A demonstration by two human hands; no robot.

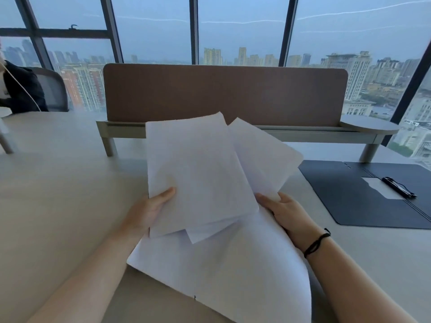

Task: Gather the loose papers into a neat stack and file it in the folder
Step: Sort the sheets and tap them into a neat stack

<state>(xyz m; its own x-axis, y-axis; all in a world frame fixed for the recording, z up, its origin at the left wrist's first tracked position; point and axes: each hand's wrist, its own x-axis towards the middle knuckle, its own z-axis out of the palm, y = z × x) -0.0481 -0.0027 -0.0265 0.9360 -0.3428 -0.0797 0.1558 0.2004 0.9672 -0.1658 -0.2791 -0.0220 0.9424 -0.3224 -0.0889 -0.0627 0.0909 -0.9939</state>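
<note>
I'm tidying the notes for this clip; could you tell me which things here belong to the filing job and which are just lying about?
Job: papers held by left hand and right hand; open dark folder with its clip.
Just there: brown desk divider; round shelf; chair.

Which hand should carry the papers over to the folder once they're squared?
Right, probably. The open folder lies on the table right of the papers, on the right hand's side. The left hand would have to cross over.
</note>
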